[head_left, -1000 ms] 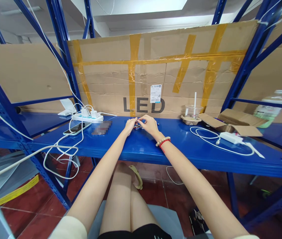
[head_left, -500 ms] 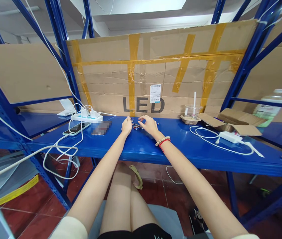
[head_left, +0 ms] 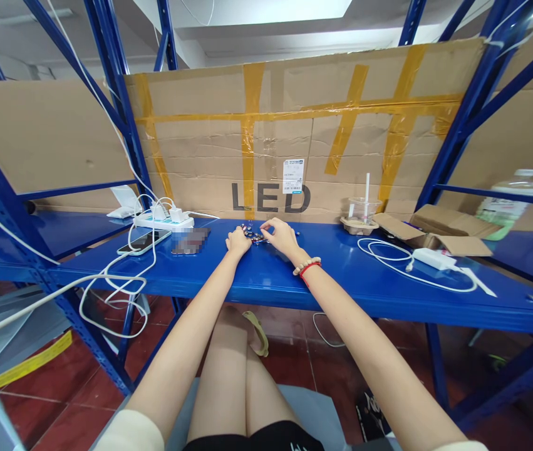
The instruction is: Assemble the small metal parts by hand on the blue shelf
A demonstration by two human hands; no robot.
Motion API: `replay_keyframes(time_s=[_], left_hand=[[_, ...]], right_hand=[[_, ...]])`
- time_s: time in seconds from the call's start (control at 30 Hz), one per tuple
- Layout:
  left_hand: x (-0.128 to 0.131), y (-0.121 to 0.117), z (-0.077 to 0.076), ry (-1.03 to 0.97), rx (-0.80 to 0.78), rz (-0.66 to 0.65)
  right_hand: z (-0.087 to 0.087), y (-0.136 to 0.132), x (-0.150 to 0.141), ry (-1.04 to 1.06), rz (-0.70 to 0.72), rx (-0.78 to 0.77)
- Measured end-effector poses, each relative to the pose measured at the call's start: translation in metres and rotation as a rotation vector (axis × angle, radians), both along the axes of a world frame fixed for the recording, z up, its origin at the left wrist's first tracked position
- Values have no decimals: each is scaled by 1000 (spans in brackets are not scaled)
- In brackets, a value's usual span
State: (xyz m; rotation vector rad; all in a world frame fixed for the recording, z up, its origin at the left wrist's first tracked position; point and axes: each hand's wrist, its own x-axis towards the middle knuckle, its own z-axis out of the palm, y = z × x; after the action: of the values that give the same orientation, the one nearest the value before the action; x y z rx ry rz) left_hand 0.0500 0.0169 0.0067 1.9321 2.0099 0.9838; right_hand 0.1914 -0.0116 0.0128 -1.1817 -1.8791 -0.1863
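Note:
A small heap of shiny, dark, multicoloured pieces (head_left: 257, 238) lies on the blue shelf top (head_left: 266, 275) between my hands; the pieces are too small to name. My left hand (head_left: 238, 241) rests at the heap's left side, palm down, with its fingers curled in over the edge of the pieces. What those fingers grip is hidden. On the right side, my right hand (head_left: 281, 236) is bent at the wrist, thumb and fingertips drawn together in a pinch above the pieces. I cannot make out what is in it.
To the left are a power strip (head_left: 165, 220) with plugs, a phone (head_left: 144, 242) and white cables. A plastic cup (head_left: 364, 210) with a straw, an opened cardboard box (head_left: 435, 235) and a white adapter (head_left: 435, 258) stand right. Taped cardboard (head_left: 200, 156) closes the back.
My left hand has turned from upright to palm down and come slightly lower, showing more of the pieces beside it. My right hand stays almost where it was.

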Motion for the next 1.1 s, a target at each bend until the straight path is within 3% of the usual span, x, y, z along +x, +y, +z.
replay_keyframes(time_s=[0.27,0.53,0.77,0.93,1.1], left_hand=[[-3,-1,2,8,18,0],[-2,7,-6,45,94,-152],[-1,13,-4,-387,180,-217],[8,5,2,-788,107,-377],[9,-1,7,-967,35,-428]], right_hand=[[0,0,0,-1,3,-15],[-2,3,0,-6,7,-10],[1,-1,0,-3,3,-36],[3,-3,-1,-8,46,-43],[4,-4,-1,11,41,-28]])
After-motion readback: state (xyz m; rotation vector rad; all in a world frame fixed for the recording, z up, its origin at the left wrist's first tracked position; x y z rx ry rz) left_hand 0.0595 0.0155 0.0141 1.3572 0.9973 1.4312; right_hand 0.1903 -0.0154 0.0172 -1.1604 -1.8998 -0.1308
